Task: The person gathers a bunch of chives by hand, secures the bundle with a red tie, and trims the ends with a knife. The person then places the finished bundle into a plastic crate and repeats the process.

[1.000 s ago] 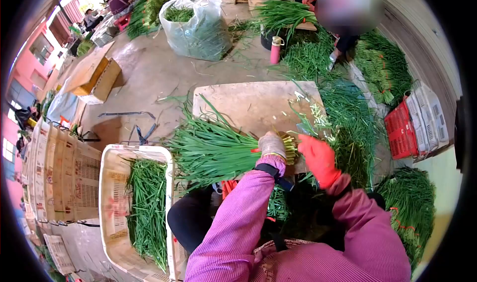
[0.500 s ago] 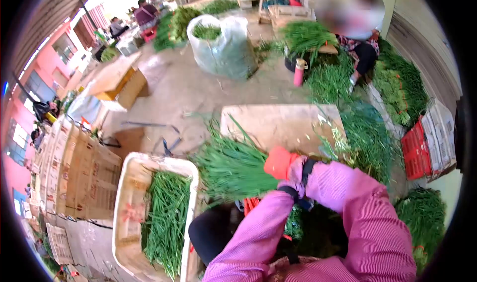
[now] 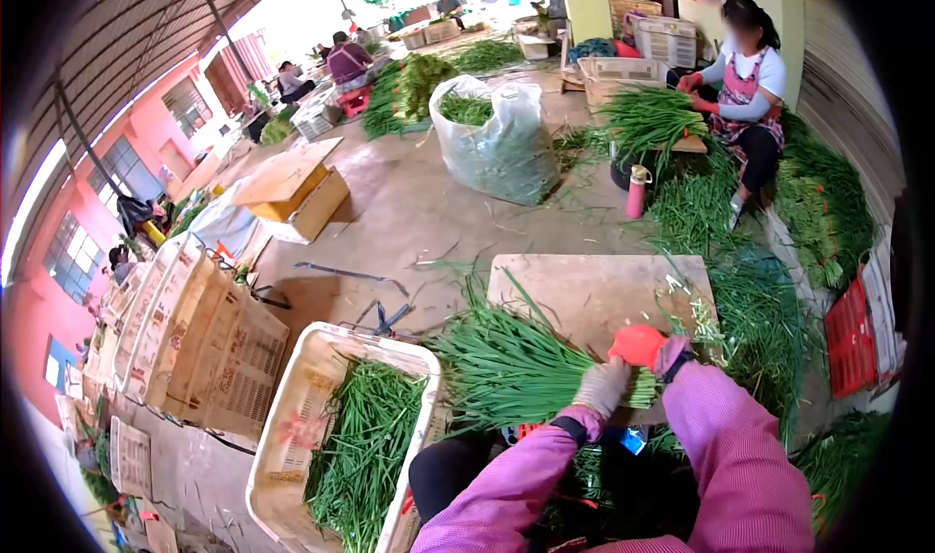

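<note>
A big bunch of garlic chives [image 3: 516, 363] lies over the near left part of a wooden board [image 3: 594, 295], its cut stem ends pointing right. My left hand [image 3: 602, 386], in a pale glove, is closed round the bunch near those ends. Just above it, touching or nearly touching, is my right hand [image 3: 638, 345] in an orange-red glove. Its fingers are curled, and what they hold, if anything, is hidden. Pale trimmings [image 3: 703, 319] are scattered along the board's right side.
At the left stands a white crate [image 3: 261, 475] with loose chives, beside stacked crates [image 3: 195, 344]. Chives [image 3: 765, 329] cover the floor at right, near a red crate [image 3: 850, 339]. Beyond are a pink bottle [image 3: 637, 193], a plastic sack [image 3: 497, 149] and a seated co-worker [image 3: 750, 95].
My head view has tilted up, so the scene sits lower. My left hand, hidden before, now shows on the bunch; the stem ends have come into sight beside my right hand.
</note>
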Available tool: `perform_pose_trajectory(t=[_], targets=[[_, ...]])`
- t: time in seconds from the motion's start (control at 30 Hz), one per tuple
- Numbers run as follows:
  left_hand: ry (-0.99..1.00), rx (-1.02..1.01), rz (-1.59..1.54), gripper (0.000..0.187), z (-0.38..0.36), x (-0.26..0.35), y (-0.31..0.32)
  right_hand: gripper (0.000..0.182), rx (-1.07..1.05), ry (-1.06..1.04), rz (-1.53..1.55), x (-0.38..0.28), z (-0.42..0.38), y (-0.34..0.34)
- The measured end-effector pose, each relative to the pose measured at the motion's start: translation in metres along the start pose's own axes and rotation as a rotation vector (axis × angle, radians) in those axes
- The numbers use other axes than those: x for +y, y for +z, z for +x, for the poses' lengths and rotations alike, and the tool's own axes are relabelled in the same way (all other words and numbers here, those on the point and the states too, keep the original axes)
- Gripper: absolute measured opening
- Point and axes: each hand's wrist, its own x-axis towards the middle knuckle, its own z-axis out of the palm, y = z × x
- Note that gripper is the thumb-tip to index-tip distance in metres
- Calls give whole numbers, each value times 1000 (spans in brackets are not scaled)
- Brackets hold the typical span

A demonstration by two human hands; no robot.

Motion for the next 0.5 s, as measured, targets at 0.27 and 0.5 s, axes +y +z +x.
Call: perform_pose_trajectory(t=[0.27,0.5], targets=[[-48,-33,-262,20,11,-23,-40,24,345,241,-227,-80,-64,-18],[23,25,-382,17,9,-32,-26,12,460,308,40,-134,-78,30]])
